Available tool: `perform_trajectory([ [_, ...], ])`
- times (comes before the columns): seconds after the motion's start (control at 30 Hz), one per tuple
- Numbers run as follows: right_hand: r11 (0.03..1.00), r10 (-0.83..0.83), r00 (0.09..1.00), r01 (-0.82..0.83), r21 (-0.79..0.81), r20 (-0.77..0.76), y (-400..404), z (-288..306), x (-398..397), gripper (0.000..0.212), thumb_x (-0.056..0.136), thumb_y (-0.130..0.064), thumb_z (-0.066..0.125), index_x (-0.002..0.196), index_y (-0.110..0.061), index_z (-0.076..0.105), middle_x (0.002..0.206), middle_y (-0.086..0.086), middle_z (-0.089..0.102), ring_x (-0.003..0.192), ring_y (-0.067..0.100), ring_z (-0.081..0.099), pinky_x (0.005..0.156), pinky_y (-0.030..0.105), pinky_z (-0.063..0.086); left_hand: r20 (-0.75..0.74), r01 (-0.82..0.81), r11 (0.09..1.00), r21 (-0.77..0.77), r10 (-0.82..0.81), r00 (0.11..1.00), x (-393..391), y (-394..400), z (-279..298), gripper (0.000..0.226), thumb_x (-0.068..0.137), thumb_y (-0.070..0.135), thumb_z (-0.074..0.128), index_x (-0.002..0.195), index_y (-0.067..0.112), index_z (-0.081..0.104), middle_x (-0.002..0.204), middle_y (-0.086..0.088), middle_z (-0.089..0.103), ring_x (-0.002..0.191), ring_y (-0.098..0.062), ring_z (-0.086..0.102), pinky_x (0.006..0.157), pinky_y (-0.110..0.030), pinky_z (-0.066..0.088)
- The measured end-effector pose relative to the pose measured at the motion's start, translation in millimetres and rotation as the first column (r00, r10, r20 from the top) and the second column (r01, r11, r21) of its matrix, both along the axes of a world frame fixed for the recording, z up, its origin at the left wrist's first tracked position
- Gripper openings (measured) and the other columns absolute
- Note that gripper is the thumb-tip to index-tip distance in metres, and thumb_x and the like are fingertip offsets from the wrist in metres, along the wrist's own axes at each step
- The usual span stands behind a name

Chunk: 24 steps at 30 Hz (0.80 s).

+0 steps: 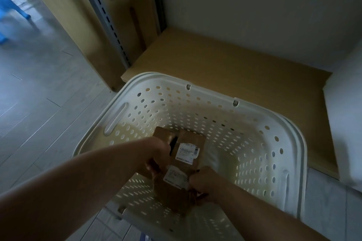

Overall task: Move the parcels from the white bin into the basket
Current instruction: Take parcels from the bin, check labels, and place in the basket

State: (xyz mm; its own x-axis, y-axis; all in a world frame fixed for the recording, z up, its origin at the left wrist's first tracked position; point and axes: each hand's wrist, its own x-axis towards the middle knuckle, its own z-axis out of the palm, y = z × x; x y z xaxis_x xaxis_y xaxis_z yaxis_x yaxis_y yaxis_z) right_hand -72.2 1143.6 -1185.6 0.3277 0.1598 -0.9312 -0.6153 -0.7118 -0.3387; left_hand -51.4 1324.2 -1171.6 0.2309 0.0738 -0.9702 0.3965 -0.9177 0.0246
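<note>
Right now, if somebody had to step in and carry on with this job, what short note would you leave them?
Left hand: grips the left side of a brown parcel over the basket.
Right hand: grips the same parcel's right side.
Basket: white, with holes, on the floor against a low wooden shelf. Another labelled parcel already lies at its bottom.
Done: one parcel is in, possibly more; the hands hide part of the bottom.
Left: let go of the held parcel in the basket, then check the white bin at the right edge; its contents are out of sight.
</note>
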Motion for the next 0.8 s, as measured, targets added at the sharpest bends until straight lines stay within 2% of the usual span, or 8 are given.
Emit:
perform_trajectory([
  [0.07,0.999,0.05,0.999,-0.05,0.004,0.003,0.3,3.3,2.0,0.013,0.092,0.002,0.06,0.085,-0.009,0.061,0.091,0.011,0.063,0.074,0.024,0.064,0.048,0.03,0.055,-0.012,-0.053,0.998,-0.018,0.053,0.999,-0.9,3.4,1.3,0.006,0.102,0.007,0.056,0.1,0.004,0.059,0.064,-0.001,0.067,0.051,-0.008,0.064,0.056,-0.021,0.052],
  [0.17,0.998,0.071,0.997,-0.071,0.0,0.006,-0.9,5.4,3.2,0.009,0.093,-0.002,0.063,0.089,-0.01,0.063,0.093,0.01,0.065,0.074,0.023,0.066,0.053,0.032,0.059,-0.008,-0.1,0.994,-0.038,0.099,0.995,-5.2,5.0,2.1,0.015,0.103,0.004,0.054,0.088,0.006,0.057,0.077,-0.005,0.065,0.055,-0.008,0.065,0.054,-0.019,0.055],
  [0.23,0.997,0.076,0.997,-0.076,-0.002,0.01,-0.5,4.0,1.6,0.006,0.093,-0.002,0.063,0.094,-0.008,0.064,0.093,0.01,0.064,0.072,0.022,0.065,0.052,0.032,0.058,0.01,-0.104,0.994,-0.035,0.105,0.994,-8.7,3.4,-0.9,0.005,0.102,0.004,0.056,0.098,0.002,0.059,0.086,-0.007,0.064,0.064,-0.012,0.065,0.052,-0.019,0.057],
  [0.37,0.996,0.089,0.996,-0.089,-0.006,0.005,1.8,2.8,1.4,0.009,0.093,0.002,0.062,0.091,-0.007,0.062,0.095,0.012,0.061,0.073,0.025,0.063,0.054,0.035,0.059,0.041,-0.132,0.991,-0.022,0.133,0.99,-12.4,1.3,-9.1,0.03,0.1,0.007,0.062,0.128,-0.004,0.061,0.12,-0.016,0.069,0.095,-0.023,0.072,0.059,-0.023,0.059],
  [0.47,0.996,0.083,0.996,-0.083,-0.015,0.01,2.9,-0.2,1.0,0.006,0.093,-0.001,0.063,0.098,-0.005,0.063,0.103,0.014,0.065,0.08,0.029,0.067,0.058,0.039,0.061,0.112,-0.08,0.996,-0.029,0.083,0.99,-16.0,2.7,-12.3,0.033,0.098,0.016,0.067,0.126,0.001,0.063,0.111,-0.007,0.064,0.113,-0.025,0.068,0.084,-0.03,0.059],
  [0.53,0.996,0.085,0.996,-0.084,-0.019,0.015,2.9,-3.2,-0.3,0.02,0.091,0.0,0.066,0.11,-0.002,0.064,0.111,0.016,0.067,0.088,0.034,0.07,0.06,0.043,0.063,0.154,-0.024,1.0,-0.013,0.025,0.988,-17.2,3.0,-10.0,0.023,0.096,0.018,0.069,0.114,0.004,0.067,0.108,-0.007,0.064,0.119,-0.027,0.065,0.096,-0.033,0.055],
  [0.67,0.995,0.104,0.993,-0.104,-0.012,0.054,3.8,3.4,-2.6,0.028,0.085,-0.002,0.072,0.112,-0.002,0.066,0.112,0.017,0.07,0.093,0.036,0.073,0.069,0.047,0.065,0.141,-0.017,0.999,-0.035,0.022,0.99,-15.6,0.3,2.0,0.008,0.095,0.016,0.07,0.096,0.009,0.066,0.095,-0.003,0.063,0.122,-0.03,0.064,0.097,-0.036,0.054],
  [0.8,0.996,0.091,0.993,-0.091,0.002,0.071,0.4,17.0,-2.0,0.018,0.087,0.0,0.071,0.103,-0.004,0.066,0.101,0.015,0.069,0.079,0.032,0.072,0.057,0.038,0.062,0.086,-0.156,0.986,-0.066,0.161,0.983,-14.6,-0.4,16.2,0.024,0.097,0.005,0.065,0.12,-0.002,0.062,0.099,-0.01,0.069,0.105,-0.028,0.072,0.085,-0.031,0.057],
])
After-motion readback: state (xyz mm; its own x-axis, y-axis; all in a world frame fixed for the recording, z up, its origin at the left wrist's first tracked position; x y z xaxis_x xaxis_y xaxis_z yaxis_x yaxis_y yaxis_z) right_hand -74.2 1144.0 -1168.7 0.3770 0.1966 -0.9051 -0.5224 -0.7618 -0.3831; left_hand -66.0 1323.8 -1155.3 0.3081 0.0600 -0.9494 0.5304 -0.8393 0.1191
